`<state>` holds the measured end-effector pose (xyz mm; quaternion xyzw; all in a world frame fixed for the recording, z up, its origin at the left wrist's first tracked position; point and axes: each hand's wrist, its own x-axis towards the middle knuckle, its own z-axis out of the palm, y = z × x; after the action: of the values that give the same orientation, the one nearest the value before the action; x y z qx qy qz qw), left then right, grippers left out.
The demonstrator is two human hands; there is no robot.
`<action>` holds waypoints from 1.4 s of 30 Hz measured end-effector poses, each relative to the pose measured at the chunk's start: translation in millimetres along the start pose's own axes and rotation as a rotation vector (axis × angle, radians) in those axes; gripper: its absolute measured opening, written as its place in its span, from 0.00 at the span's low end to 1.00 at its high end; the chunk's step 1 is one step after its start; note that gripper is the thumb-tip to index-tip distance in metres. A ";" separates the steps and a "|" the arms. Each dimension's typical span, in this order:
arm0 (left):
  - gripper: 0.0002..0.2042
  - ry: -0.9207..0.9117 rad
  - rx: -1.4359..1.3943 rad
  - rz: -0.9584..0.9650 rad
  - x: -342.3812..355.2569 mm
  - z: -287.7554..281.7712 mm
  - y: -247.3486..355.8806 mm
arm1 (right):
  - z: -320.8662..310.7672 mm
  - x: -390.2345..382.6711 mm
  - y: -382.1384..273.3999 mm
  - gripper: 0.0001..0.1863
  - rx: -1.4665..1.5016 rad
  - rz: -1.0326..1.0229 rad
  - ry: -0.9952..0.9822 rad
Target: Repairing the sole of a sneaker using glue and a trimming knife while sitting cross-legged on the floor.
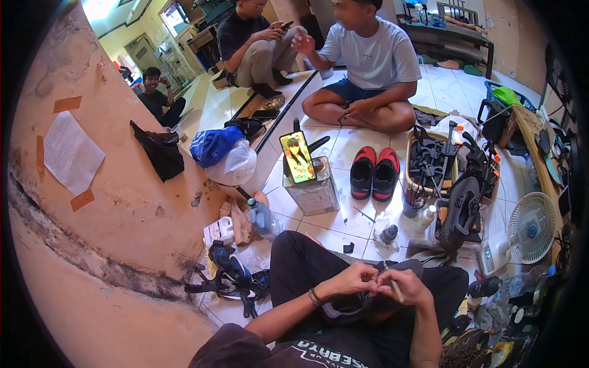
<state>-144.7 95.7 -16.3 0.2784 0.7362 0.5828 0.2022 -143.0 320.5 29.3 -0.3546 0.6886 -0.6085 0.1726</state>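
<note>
Over my lap, my left hand (351, 279) and my right hand (406, 286) meet, fingertips nearly touching. The left one is closed in a pinch, and what it holds is too small to make out. Between the fingers of the right one is a thin tool with a tan handle (398, 292). Beneath both hands lies a dark grey item (343, 310), perhaps a shoe, partly hidden by my fingers. A lit phone (297, 157) leans upright on a square tin (313, 191) in front of me.
Black-and-red shoes (373, 175) stand ahead. To their right are a basket of black parts (432, 162) and a white fan (531, 227). Bottles (264, 218) and a black clamp-like object (230, 270) sit at left. A seated person (368, 61) faces me; others sit farther back.
</note>
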 end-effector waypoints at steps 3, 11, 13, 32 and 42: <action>0.27 0.010 -0.076 -0.012 0.6 1.1 3.5 | 1.5 -1.2 7.5 0.08 -0.118 -0.034 0.040; 0.26 0.018 -0.131 0.005 3.6 -0.5 9.1 | 4.7 1.1 4.5 0.08 -0.041 0.018 0.087; 0.26 0.043 -0.119 0.013 3.4 -1.4 9.8 | 5.2 1.0 6.1 0.08 -0.009 0.014 0.114; 0.22 0.111 0.205 0.057 -2.1 -10.0 13.6 | 4.3 5.8 21.1 0.08 -0.094 -0.139 0.249; 0.19 0.199 0.487 0.109 -3.5 -10.9 10.2 | 4.0 10.1 12.0 0.09 -0.268 -0.170 0.286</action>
<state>-147.0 87.0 -3.9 0.2996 0.8548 0.4230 0.0242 -150.7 310.7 19.0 -0.3413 0.7486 -0.5678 -0.0273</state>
